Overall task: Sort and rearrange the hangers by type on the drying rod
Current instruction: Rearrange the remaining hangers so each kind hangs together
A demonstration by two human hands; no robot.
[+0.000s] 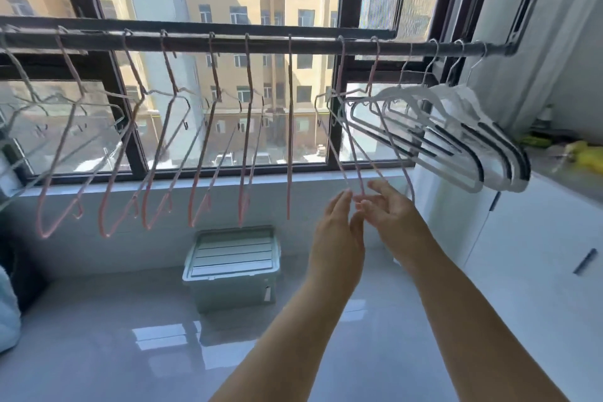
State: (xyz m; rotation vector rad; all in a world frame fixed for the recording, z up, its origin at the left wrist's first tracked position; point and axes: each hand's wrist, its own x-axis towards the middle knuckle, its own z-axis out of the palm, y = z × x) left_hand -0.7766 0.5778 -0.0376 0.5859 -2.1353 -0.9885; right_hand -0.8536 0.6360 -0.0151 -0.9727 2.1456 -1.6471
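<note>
The drying rod (pixel 310 48) spans the upper frame from left to right. Pink wire hangers (pixel 122 153) hang from its left and middle, their long axes tilted down toward the lower left. White plastic hangers (pixel 456 153) bunch together at its right. A green storage box (pixel 231 271) sits on the floor at lower centre, its lid on and contents hidden. In the centre right, the lower tip of one pink hanger (pixel 350 147) meets both hands. The left hand (pixel 339 225) has straight fingers. The right hand (pixel 393 214) has thumb and fingers either side of the tip; I cannot tell if it pinches.

Open gaps between pink hangers (pixel 289 140); white hangers (pixel 456 101) bunch tightly at right.
</note>
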